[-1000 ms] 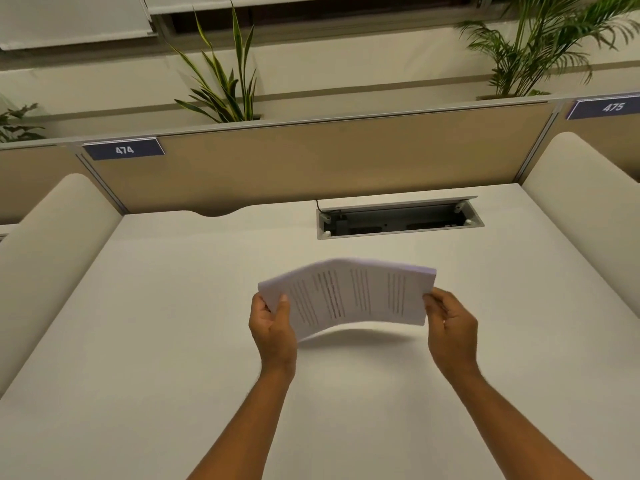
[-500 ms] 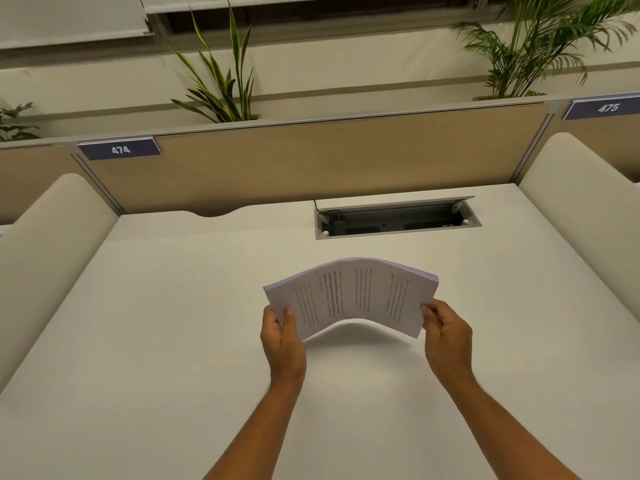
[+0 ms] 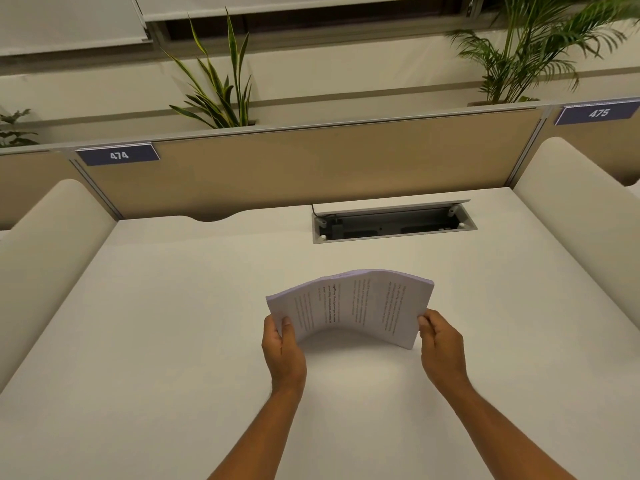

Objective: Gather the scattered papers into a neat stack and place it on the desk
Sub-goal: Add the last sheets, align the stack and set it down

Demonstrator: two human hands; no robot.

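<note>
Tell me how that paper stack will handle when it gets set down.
Probably floppy: the paper stack arches upward between the left hand and right hand. Likely to spring flat once released onto the desk. Loose sheets could fan or slide; no clip is visible.

The stack (image 3: 349,306) was thin white paper, matt, printed with dark text. The desk (image 3: 173,323) looked smooth and matt, off-white like laminate. The partition (image 3: 311,168) showed a tan, cloth-like face under a brushed metal rail. The cable box (image 3: 394,223) was grey metal.
</note>
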